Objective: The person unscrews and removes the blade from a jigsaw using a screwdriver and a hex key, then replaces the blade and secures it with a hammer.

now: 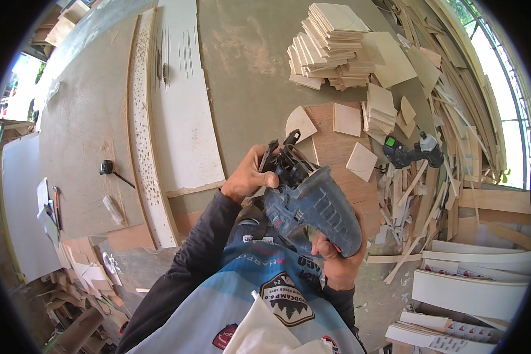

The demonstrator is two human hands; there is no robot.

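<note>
A dark blue, dusty jigsaw [312, 203] is tilted in front of my body, its black foot end pointing away and up. My left hand [248, 176] grips the foot end, with the thumb pressed against its side. Around the handle at the near end, the fingers of my right hand [338, 264] are wrapped. Just beyond the jigsaw lie a round-edged thin wood piece [301, 123] and two square ones [347, 120], partly over a reddish-brown board [335, 147]. The blade cannot be made out.
Thin wood squares [330, 44] are piled at the far right of the table. A cordless drill [416, 152] lies right of the jigsaw beside wood offcuts [419, 194]. Left are a white panel [180, 118], a hole-dotted strip [144, 130] and a tape measure [106, 167].
</note>
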